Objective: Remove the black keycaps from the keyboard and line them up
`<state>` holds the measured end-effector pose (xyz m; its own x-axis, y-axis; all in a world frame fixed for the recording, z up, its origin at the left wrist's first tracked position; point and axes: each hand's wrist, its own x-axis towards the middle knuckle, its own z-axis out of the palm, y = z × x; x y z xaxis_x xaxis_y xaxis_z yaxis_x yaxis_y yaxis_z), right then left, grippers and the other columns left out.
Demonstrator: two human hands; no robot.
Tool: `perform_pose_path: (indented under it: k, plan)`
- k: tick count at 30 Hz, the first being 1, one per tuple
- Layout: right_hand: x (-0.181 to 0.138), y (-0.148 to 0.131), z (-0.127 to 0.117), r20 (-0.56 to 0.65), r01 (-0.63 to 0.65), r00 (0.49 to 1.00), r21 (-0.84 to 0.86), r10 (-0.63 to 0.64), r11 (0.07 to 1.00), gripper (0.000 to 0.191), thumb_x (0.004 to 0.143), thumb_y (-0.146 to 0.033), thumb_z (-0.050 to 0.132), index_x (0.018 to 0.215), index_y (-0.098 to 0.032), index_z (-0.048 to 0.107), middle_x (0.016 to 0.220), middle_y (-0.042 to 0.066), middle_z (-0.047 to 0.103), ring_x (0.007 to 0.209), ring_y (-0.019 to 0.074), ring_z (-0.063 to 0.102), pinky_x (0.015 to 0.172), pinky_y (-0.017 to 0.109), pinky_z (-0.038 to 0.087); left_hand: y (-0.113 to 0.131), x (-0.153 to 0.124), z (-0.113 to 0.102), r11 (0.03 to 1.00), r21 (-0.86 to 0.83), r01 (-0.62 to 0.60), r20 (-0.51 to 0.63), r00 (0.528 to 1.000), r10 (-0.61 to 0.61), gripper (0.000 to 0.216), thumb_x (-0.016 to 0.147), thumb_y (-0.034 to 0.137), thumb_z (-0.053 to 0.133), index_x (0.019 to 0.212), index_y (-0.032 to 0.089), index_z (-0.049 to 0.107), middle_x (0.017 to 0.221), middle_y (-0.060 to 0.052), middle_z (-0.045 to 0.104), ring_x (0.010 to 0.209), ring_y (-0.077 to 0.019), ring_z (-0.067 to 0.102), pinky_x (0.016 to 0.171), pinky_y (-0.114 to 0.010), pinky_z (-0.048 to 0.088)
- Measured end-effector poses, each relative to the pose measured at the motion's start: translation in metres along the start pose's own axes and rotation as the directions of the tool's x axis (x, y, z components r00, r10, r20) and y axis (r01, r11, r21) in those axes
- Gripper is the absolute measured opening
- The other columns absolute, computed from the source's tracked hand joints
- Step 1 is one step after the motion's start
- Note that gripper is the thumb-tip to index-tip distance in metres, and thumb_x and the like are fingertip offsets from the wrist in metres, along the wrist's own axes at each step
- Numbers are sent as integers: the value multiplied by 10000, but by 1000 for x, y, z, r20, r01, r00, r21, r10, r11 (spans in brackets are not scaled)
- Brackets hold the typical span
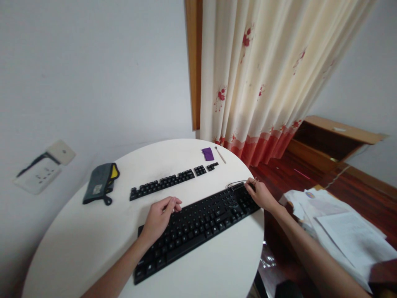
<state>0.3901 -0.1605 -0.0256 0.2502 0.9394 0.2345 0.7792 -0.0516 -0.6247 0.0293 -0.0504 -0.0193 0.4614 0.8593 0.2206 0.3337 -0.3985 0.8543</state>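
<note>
A black keyboard (198, 225) lies at a slant across the white round table (102, 244), with part of its upper rows lacking keycaps. My left hand (161, 215) is over the keyboard's left part, its fingers curled together; whatever they may hold is hidden. At the far right corner of the keyboard is my right hand (258, 193), fingers bent and pinched against the numpad area. Whether a small keycap is between them I cannot make out. Behind the keyboard sit loose black keycaps in rows (167, 182), with smaller groups of keycaps (200, 170) to their right.
A grey pouch with yellow lining (98, 184) lies at the table's left. A purple cloth (208, 154) and a thin brush-like stick (221, 155) are at the back. Papers (350, 236) are piled at the right, past the table edge. A curtain (263, 82) hangs behind.
</note>
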Motion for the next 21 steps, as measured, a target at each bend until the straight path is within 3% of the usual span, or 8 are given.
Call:
perform_pose_path:
  k: [3,5,11,17,21]
  plan:
    - [-1,-1,4,27,4,1000,-129,0,992,209,901,-344,425,811,-208,555,688,23,598,669,181,575,676,272,402,-2,0,0,1000,10,1,6,1000,-1,344,919,404,464,802,171,688,691,-29,688,656,-171,611,677,-271,492]
    - [1,3,4,18,-7,1000,-112,9,994,219,898,-341,424,790,-206,559,683,24,601,669,179,577,684,273,406,-4,0,1,1000,17,-2,14,1000,2,342,917,405,465,809,173,690,694,-30,691,661,-174,614,682,-276,495]
    - [6,19,2,-24,-108,993,195,115,975,296,878,-348,405,634,-203,486,554,-20,514,526,134,492,552,246,389,-9,0,3,1000,-17,12,50,999,-11,337,905,413,478,815,169,692,697,-34,695,673,-182,631,672,-278,500]
    - [8,28,3,27,-239,966,463,256,853,292,853,-395,453,658,-186,518,511,-21,510,433,110,423,431,230,319,-12,1,5,998,-62,30,60,998,-26,330,904,411,486,803,169,687,686,-30,687,647,-174,622,660,-270,498]
    - [8,17,-5,9,-197,974,531,227,824,313,856,-429,484,659,-187,512,528,-16,527,442,104,422,434,225,313,-13,2,4,998,-50,29,62,998,-26,321,914,386,478,810,167,688,697,-28,689,665,-167,624,663,-258,486]
